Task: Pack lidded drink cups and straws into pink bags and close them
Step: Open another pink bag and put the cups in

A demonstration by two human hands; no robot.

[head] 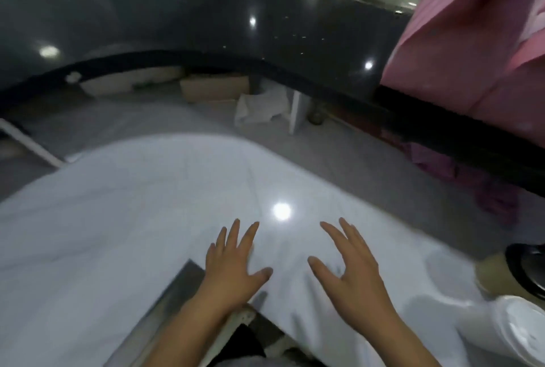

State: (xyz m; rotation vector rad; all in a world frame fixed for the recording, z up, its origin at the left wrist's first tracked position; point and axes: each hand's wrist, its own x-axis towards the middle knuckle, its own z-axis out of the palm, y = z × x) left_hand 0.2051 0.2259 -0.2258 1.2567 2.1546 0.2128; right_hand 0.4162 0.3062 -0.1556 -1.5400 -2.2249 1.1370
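My left hand (233, 263) and my right hand (351, 263) hover side by side over a white marble counter (132, 219), fingers spread and straight, holding nothing. A large pink paper bag (460, 51) stands at the upper right on a raised black counter (206, 21). A white lidded cup (513, 334) lies at the lower right edge, near my right forearm. The picture is blurred; no straws are visible.
Below the black counter sit cardboard boxes (215, 88) and a white bag (259, 107) on a lower shelf. Crumpled pink material (472, 178) lies at the right. A dark round object (530, 269) sits at the right edge. A metal strip (168, 302) runs under my left forearm.
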